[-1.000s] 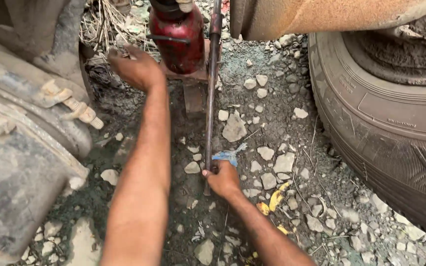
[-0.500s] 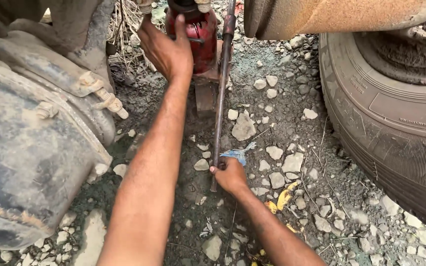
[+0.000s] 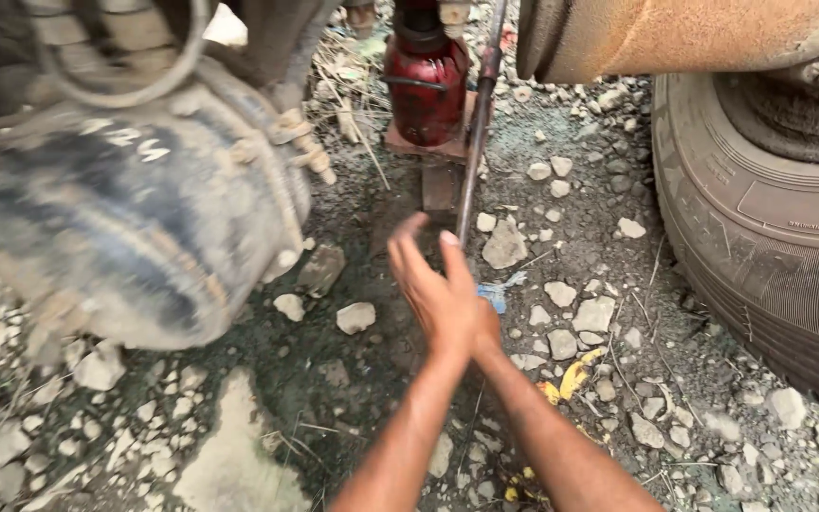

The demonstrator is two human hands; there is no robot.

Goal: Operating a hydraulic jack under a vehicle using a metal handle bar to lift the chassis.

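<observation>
Both hands (image 3: 447,303) meet at the near end of a long thin metal rod (image 3: 474,142) — it runs away to a red steel bottle jack (image 3: 426,85) behind. Greasy metal wheel hub (image 3: 135,218) left, black rubber tyre (image 3: 770,237) right — all on stony ground (image 3: 580,313).

A crumpled yellow plastic wrapper (image 3: 569,377) lies on the stones, just right of the wrists.

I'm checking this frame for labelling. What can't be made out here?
- Right hand: head view, hidden behind the left hand; its grip on the metal rod is unseen.
- Red jack: top cut off by the upper edge.
- Brake drum: motion-blurred.
- Tyre: cut off by the right edge.
</observation>
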